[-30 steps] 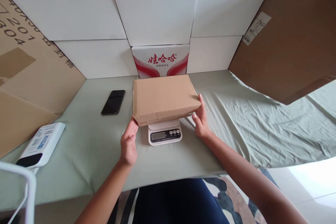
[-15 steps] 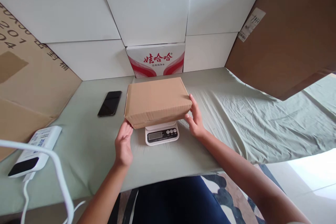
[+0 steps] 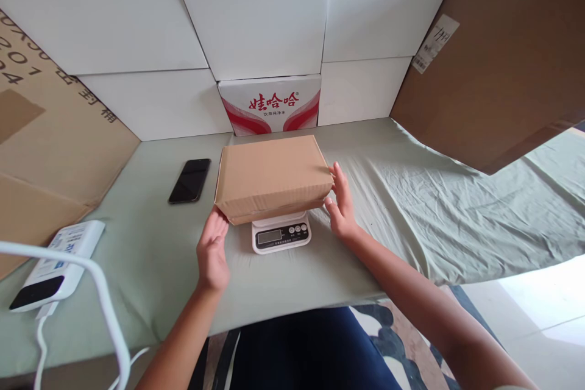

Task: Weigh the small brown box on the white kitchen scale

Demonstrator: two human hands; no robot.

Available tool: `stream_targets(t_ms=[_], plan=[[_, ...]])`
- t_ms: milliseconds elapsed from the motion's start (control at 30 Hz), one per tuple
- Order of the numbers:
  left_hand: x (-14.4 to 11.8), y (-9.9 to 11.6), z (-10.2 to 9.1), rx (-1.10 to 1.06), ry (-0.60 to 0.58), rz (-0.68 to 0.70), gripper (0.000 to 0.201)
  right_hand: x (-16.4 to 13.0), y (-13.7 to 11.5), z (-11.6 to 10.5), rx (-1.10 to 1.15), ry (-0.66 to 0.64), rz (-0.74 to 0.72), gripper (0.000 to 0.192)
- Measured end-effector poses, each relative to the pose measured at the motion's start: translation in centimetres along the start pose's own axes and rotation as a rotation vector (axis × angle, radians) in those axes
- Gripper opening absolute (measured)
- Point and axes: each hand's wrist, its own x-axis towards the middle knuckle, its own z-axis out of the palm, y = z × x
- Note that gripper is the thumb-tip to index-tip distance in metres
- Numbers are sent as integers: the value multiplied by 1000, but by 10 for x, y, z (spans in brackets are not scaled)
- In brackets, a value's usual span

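A closed brown cardboard box (image 3: 274, 173) sits over a small white kitchen scale (image 3: 281, 237), hiding its platform. The scale's front shows, with a grey display and several round buttons; no reading can be made out. At the box's lower left front corner, my left hand (image 3: 213, 250) has its fingertips against the cardboard, partly hidden by it. My right hand (image 3: 342, 207) is at the right side, thumb near the lower front corner and fingers along the side, one fingertip standing a little off the cardboard.
A black phone (image 3: 190, 181) lies left of the box. Further left is a white power strip (image 3: 59, 262) with a white cable. White boxes (image 3: 262, 18) line the back, and large brown cartons (image 3: 493, 61) flank both sides. Green cloth (image 3: 173, 262) covers the table.
My hands have spread very slightly outward, the right one easing off the box's side. The box and scale hold the same position together; the whole view has shifted a touch.
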Motion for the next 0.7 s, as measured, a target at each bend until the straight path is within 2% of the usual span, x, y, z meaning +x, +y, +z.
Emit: stream_targets(t_ms=[200, 400, 567, 700], plan=[[2, 4, 3, -12, -29, 27, 65, 2, -3, -2, 37, 3, -15, 68], [5, -1, 2, 16, 4, 21, 74, 2, -3, 0, -52, -48, -87, 70], [0, -5, 2, 17, -27, 20, 71, -2, -7, 1, -36, -36, -83, 66], [16, 9, 12, -1, -17, 35, 67, 20, -14, 1, 26, 9, -48, 63]])
